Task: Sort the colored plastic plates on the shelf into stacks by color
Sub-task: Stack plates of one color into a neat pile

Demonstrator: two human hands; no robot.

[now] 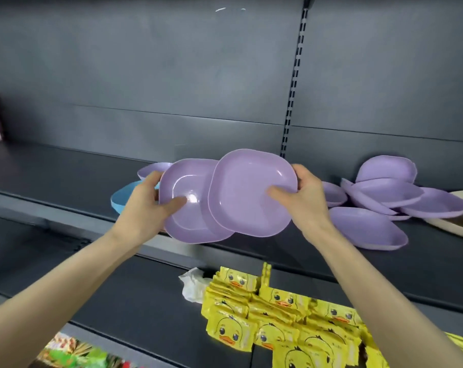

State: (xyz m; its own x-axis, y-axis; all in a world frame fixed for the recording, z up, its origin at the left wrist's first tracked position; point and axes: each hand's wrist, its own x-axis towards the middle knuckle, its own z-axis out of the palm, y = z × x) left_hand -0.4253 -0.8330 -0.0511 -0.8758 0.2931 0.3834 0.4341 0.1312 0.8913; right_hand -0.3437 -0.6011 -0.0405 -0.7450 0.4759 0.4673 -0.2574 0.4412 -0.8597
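1. My left grip (148,205) is clamped on the left edge of the first purple plate (187,211), thumb inside the dish.
2. My right grip (300,201) is clamped on the right edge of the second purple plate (249,192), thumb inside. This plate overlaps the right side of the first.
3. Both plates are held tilted towards me, above the front edge of the shelf (65,176).
4. Behind my left grip, a blue plate (121,199) and a third purple plate (152,170) lie on the shelf, partly hidden.
5. Right of my right grip, a loose pile of purple plates (389,192) lies on the shelf, leaning over one another. A cream plate (461,228) sits at its far right.
6. On the lower shelf (119,301) lie yellow duck packets (278,314), with a crumpled white wrapper (193,285) just beside them.
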